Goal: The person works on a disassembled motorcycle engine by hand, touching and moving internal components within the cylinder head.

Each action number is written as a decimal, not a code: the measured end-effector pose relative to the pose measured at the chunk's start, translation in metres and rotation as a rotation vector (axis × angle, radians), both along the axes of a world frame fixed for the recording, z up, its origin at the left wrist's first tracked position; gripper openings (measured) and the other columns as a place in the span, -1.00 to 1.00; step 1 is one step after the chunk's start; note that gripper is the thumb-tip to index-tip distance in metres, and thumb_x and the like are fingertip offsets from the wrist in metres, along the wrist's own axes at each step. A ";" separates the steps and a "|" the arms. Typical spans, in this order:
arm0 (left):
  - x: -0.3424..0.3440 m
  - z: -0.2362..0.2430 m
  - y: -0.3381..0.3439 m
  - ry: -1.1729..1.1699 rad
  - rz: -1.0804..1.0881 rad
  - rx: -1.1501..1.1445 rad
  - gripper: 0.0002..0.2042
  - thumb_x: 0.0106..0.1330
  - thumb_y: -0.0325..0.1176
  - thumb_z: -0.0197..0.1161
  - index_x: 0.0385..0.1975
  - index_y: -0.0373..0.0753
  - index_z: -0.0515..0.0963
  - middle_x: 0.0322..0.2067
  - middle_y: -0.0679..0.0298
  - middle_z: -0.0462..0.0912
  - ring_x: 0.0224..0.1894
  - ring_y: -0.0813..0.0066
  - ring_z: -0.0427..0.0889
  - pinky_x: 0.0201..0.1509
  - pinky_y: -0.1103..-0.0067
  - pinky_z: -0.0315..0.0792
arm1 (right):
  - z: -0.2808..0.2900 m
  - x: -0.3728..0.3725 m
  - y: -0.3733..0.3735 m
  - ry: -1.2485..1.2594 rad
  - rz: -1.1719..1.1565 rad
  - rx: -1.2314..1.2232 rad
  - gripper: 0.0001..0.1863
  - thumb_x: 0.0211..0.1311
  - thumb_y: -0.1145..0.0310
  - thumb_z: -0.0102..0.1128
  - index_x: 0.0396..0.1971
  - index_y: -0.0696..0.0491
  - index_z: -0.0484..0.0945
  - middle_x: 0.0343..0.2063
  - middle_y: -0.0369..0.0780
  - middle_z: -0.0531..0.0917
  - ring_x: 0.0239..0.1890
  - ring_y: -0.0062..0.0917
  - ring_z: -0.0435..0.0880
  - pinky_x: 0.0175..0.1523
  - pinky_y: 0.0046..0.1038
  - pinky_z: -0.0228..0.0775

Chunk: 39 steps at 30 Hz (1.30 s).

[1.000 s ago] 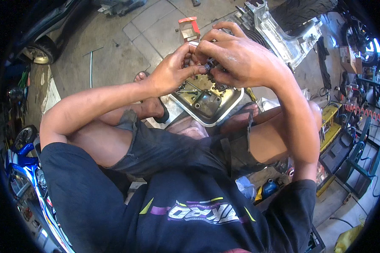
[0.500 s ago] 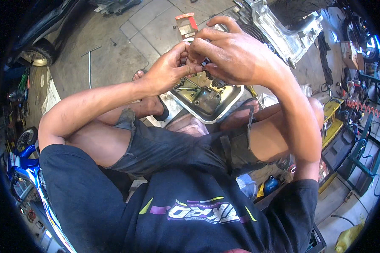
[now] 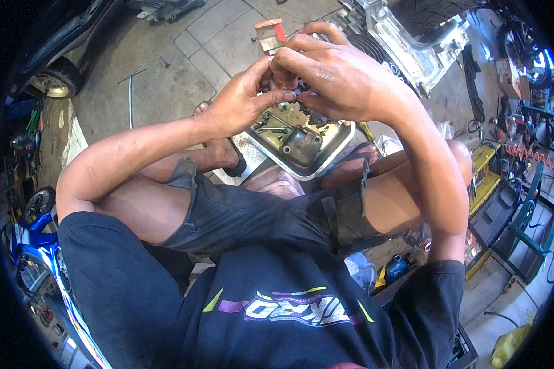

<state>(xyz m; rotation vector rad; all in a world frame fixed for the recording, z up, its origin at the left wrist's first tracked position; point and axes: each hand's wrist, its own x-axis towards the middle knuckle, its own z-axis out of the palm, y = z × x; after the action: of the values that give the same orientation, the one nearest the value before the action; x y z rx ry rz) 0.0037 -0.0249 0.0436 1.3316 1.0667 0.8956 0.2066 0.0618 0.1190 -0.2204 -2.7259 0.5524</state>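
Note:
Both hands meet above a metal tray [image 3: 333, 151] that lies on the floor between my feet. My left hand [image 3: 240, 98] pinches a small dark metal part [image 3: 300, 92] with thumb and fingertips. My right hand [image 3: 338, 77] curls over the same part from the right, fingers closed on it. Most of the part is hidden by the fingers. In the tray lie a dark engine part [image 3: 301, 142] and several small bolts and pieces.
A silver engine casing [image 3: 406, 43] stands behind the tray, a tyre beyond it. A red and white tool [image 3: 271, 31] lies on the concrete floor. A blue motorcycle [image 3: 34, 258] is at my left, yellow and green cases [image 3: 489, 178] at my right.
Both hands have stayed together on the small part and shifted slightly up in the view; the fingers have turned a little around it.

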 end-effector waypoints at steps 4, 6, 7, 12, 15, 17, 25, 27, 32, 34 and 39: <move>-0.001 0.009 -0.001 0.285 0.020 0.278 -0.65 0.38 -0.37 0.30 0.05 -0.33 0.39 -0.23 0.22 0.64 -0.19 0.46 0.62 -0.05 0.48 0.49 | 0.000 0.001 0.000 0.030 -0.007 0.034 -0.67 0.03 0.52 0.21 -0.14 0.05 0.45 -0.32 -0.18 0.63 -0.03 -0.29 0.63 0.44 -0.09 0.09; 0.000 0.015 -0.002 0.331 0.047 0.248 -0.57 0.34 -0.35 0.36 0.10 -0.35 0.38 -0.12 0.13 0.64 -0.06 0.37 0.64 0.07 0.43 0.47 | 0.000 0.001 0.001 0.032 0.003 0.047 -0.68 0.05 0.51 0.21 -0.14 0.05 0.45 -0.33 -0.19 0.63 -0.05 -0.28 0.64 0.44 -0.08 0.10; 0.001 0.017 -0.003 0.355 0.059 0.232 -0.54 0.31 -0.34 0.39 0.13 -0.36 0.38 -0.07 0.09 0.64 0.00 0.32 0.64 0.13 0.40 0.46 | 0.000 0.001 0.001 0.012 0.009 0.050 -0.68 0.06 0.50 0.20 -0.13 0.05 0.46 -0.34 -0.18 0.63 -0.06 -0.28 0.64 0.43 -0.08 0.11; -0.002 0.011 -0.004 0.310 0.063 0.157 -0.56 0.32 -0.34 0.38 0.11 -0.33 0.39 -0.08 0.15 0.62 -0.02 0.41 0.59 0.09 0.44 0.44 | -0.002 0.001 0.002 -0.033 0.009 0.083 -0.71 0.12 0.43 0.19 -0.12 0.04 0.46 -0.39 -0.17 0.60 -0.13 -0.25 0.66 0.42 -0.09 0.13; 0.000 0.009 -0.003 0.278 0.062 0.124 -0.55 0.31 -0.35 0.39 0.12 -0.33 0.38 -0.09 0.19 0.61 -0.03 0.48 0.56 0.09 0.47 0.43 | -0.005 0.003 0.002 -0.018 0.001 0.100 -0.72 0.15 0.40 0.17 -0.11 0.03 0.46 -0.40 -0.16 0.59 -0.15 -0.23 0.66 0.42 -0.10 0.13; 0.000 0.009 -0.003 0.279 0.061 0.110 -0.54 0.31 -0.35 0.39 0.13 -0.32 0.37 -0.08 0.21 0.60 -0.04 0.50 0.55 0.10 0.48 0.43 | -0.005 0.003 0.002 -0.013 0.003 0.109 -0.72 0.16 0.40 0.16 -0.11 0.03 0.46 -0.39 -0.15 0.59 -0.16 -0.22 0.66 0.42 -0.10 0.13; 0.001 0.014 -0.004 0.304 0.058 0.109 -0.49 0.33 -0.35 0.38 0.21 -0.33 0.34 -0.02 0.20 0.60 0.06 0.48 0.57 0.17 0.46 0.43 | -0.005 0.003 0.002 0.029 0.010 0.031 -0.70 0.12 0.43 0.17 -0.10 0.02 0.46 -0.36 -0.17 0.60 -0.11 -0.24 0.63 0.42 -0.08 0.12; 0.000 0.014 -0.003 0.316 0.058 0.137 -0.51 0.33 -0.36 0.38 0.18 -0.33 0.35 -0.01 0.17 0.61 0.09 0.45 0.58 0.17 0.45 0.44 | -0.005 0.003 0.003 0.038 0.014 0.025 -0.67 0.10 0.44 0.20 -0.09 0.02 0.46 -0.33 -0.18 0.61 -0.08 -0.25 0.63 0.43 -0.09 0.11; 0.001 0.023 -0.002 0.330 0.053 0.160 -0.54 0.31 -0.37 0.39 0.11 -0.34 0.36 -0.07 0.11 0.67 0.03 0.35 0.66 0.12 0.42 0.49 | -0.003 0.001 0.001 -0.001 -0.010 0.044 -0.61 0.04 0.46 0.27 -0.07 0.00 0.47 -0.29 -0.20 0.64 0.02 -0.29 0.61 0.44 -0.10 0.11; 0.003 0.026 -0.003 0.369 0.073 0.170 -0.56 0.30 -0.37 0.39 0.09 -0.34 0.37 -0.12 0.10 0.69 -0.02 0.31 0.69 0.10 0.41 0.50 | 0.003 0.002 -0.002 0.011 -0.015 0.042 -0.61 0.05 0.47 0.27 -0.06 0.00 0.47 -0.28 -0.21 0.65 0.04 -0.30 0.60 0.44 -0.10 0.10; 0.002 0.019 -0.003 0.365 0.093 0.223 -0.55 0.30 -0.38 0.40 0.10 -0.34 0.36 -0.12 0.13 0.69 -0.02 0.34 0.68 0.10 0.41 0.50 | 0.002 0.004 -0.001 0.001 -0.022 0.016 -0.61 0.06 0.46 0.29 -0.06 0.01 0.47 -0.25 -0.20 0.66 0.04 -0.29 0.61 0.44 -0.09 0.10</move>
<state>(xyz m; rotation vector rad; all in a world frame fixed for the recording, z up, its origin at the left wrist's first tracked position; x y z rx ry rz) 0.0056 -0.0283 0.0621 1.6871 1.3471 0.8786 0.2104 0.0607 0.1214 -0.2460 -2.7228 0.5244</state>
